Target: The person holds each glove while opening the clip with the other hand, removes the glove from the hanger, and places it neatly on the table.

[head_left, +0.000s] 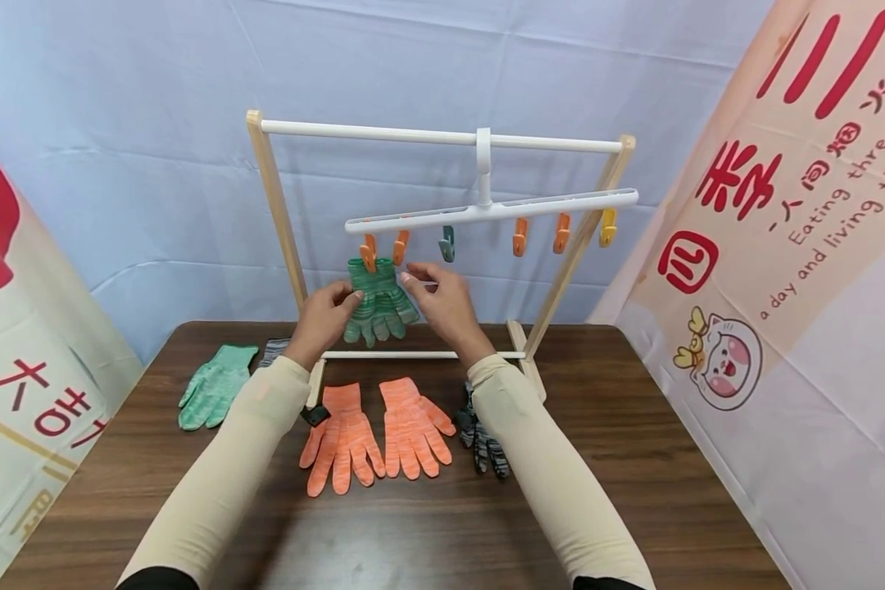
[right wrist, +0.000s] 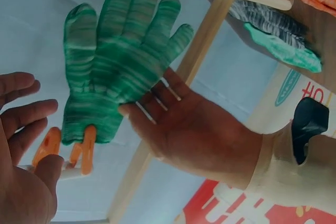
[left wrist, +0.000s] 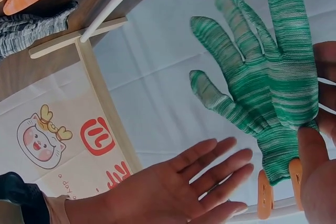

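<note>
A green striped knit glove (head_left: 376,305) hangs fingers-down from an orange clip (head_left: 369,256), which bites on its cuff. My left hand (head_left: 326,315) pinches the glove's edge just below the cuff, thumb on the near face, as the right wrist view shows. On the other side, my right hand (head_left: 446,303) is held with fingers spread and relaxed, holding nothing. Its fingertips are close to the cuff and to a second orange clip (head_left: 401,248), which sits beside the cuff's edge. Both clips hang from a white bar hanger (head_left: 420,219).
The hanger hooks onto a wood-and-white rack (head_left: 339,129). Farther along it hang a teal clip (head_left: 447,244), more orange clips and a yellow clip (head_left: 608,228). Two orange gloves (head_left: 345,438), a light green glove (head_left: 217,387) and dark striped gloves (head_left: 483,438) lie on the table (head_left: 597,492).
</note>
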Demonstrator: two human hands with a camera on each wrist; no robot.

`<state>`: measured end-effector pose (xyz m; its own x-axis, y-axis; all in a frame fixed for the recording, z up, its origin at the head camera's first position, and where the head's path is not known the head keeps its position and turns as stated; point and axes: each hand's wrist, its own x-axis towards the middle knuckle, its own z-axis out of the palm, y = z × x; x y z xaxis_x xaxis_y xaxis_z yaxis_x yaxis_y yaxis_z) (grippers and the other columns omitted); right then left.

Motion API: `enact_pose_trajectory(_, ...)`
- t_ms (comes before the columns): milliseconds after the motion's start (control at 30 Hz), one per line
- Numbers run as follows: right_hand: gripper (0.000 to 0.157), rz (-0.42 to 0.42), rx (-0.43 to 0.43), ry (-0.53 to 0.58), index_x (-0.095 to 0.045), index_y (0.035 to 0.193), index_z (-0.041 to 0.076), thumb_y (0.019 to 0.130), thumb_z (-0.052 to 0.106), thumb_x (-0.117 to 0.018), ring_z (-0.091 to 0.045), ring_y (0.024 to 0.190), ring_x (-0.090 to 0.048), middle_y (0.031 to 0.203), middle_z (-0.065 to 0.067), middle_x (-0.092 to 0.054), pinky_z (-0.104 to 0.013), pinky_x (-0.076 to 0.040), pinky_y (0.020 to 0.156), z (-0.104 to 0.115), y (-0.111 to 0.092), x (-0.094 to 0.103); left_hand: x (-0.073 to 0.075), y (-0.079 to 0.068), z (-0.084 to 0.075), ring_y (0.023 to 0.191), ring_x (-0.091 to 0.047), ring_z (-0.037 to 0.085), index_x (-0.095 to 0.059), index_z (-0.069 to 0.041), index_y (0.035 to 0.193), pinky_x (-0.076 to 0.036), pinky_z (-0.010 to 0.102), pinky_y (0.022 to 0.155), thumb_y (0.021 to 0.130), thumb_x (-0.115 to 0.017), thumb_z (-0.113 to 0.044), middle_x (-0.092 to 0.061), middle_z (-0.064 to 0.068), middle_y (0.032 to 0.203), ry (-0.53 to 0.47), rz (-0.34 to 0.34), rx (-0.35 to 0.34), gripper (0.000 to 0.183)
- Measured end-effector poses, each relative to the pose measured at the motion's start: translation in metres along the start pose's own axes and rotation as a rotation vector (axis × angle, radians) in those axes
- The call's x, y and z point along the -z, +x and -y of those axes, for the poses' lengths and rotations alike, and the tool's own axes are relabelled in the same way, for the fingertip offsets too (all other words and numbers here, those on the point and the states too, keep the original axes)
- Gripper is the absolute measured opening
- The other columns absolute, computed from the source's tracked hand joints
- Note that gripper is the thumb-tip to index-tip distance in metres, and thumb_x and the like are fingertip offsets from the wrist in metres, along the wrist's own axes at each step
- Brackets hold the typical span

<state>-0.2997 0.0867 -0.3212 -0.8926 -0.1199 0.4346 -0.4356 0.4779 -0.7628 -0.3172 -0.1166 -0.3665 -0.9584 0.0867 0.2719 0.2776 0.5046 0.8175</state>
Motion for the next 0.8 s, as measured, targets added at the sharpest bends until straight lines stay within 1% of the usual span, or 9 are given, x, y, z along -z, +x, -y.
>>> enact_pose_trajectory(167, 0.045, 0.02, 0.02, -0.053, -0.06, 0.121, 0.011, 0.089, 0.043, -0.055, -0.012, 0.106, -0.055, 0.116, 0.001, -0.061, -0.03, -0.045, 0.087, -0.003, -0.001, -0.011, 0.001, 0.0, 0.0, 0.073, -0.045, 0.024, -0.056, -0.011, 0.096, -0.036, 0.038, 0.063, 0.094, -0.049, -0.037, -0.054, 0.006, 0.086, 0.018, -0.009, -0.012, 0.027)
enact_pose_trajectory(233, 0.047, 0.034, 0.011, -0.068, -0.059, 0.123, 0.01, 0.09, 0.044, -0.054, -0.013, 0.11, -0.053, 0.118, 0.001, -0.06, -0.031, -0.043, 0.09, -0.003, -0.001, -0.016, 0.001, -0.001, 0.0, 0.073, -0.046, 0.024, -0.056, -0.011, 0.095, -0.036, 0.037, 0.063, 0.094, -0.05, -0.036, -0.054, 0.007, 0.085, 0.019, -0.01, -0.018, 0.026)
enact_pose_trajectory(333, 0.049, 0.049, 0.0, -0.069, -0.056, 0.125, 0.012, 0.09, 0.045, -0.053, -0.013, 0.113, -0.051, 0.121, 0.0, -0.058, -0.03, -0.041, 0.093, -0.003, -0.002, -0.022, 0.002, -0.003, 0.0, 0.074, -0.047, 0.023, -0.057, -0.012, 0.094, -0.037, 0.038, 0.064, 0.094, -0.05, -0.035, -0.055, 0.006, 0.086, 0.018, -0.01, -0.027, 0.024)
enact_pose_trajectory(433, 0.052, 0.052, -0.008, -0.049, -0.053, 0.128, 0.012, 0.089, 0.047, -0.053, -0.014, 0.114, -0.05, 0.124, -0.002, -0.056, -0.031, -0.04, 0.094, -0.002, -0.002, -0.027, 0.003, -0.004, 0.0, 0.073, -0.047, 0.023, -0.056, -0.012, 0.093, -0.037, 0.038, 0.063, 0.094, -0.05, -0.035, -0.055, 0.007, 0.086, 0.016, -0.006, -0.036, 0.025)
enact_pose_trajectory(633, 0.058, 0.044, -0.043, 0.021, -0.049, 0.131, 0.013, 0.087, 0.051, -0.053, -0.016, 0.118, -0.048, 0.128, -0.005, -0.052, -0.038, -0.039, 0.095, -0.001, 0.0, -0.034, 0.003, -0.006, -0.002, 0.068, -0.045, 0.024, -0.055, -0.012, 0.088, -0.035, 0.038, 0.061, 0.094, -0.049, -0.035, -0.052, 0.007, 0.079, 0.023, -0.008, -0.057, 0.024)
enact_pose_trajectory(733, 0.058, 0.029, -0.072, 0.055, -0.051, 0.127, 0.017, 0.085, 0.057, -0.052, -0.016, 0.117, -0.048, 0.126, -0.003, -0.052, -0.04, -0.041, 0.093, -0.001, 0.001, -0.037, 0.003, -0.007, -0.002, 0.067, -0.044, 0.024, -0.054, -0.012, 0.085, -0.035, 0.038, 0.06, 0.094, -0.05, -0.035, -0.05, 0.008, 0.076, 0.025, -0.003, -0.065, 0.026)
enact_pose_trajectory(800, 0.054, 0.011, -0.09, 0.095, -0.056, 0.118, 0.019, 0.083, 0.06, -0.052, -0.015, 0.114, -0.049, 0.122, 0.001, -0.054, -0.039, -0.043, 0.09, -0.001, 0.001, -0.039, 0.003, -0.007, -0.002, 0.067, -0.044, 0.024, -0.054, -0.012, 0.085, -0.035, 0.038, 0.06, 0.094, -0.05, -0.036, -0.05, 0.007, 0.076, 0.029, 0.001, -0.074, 0.026)
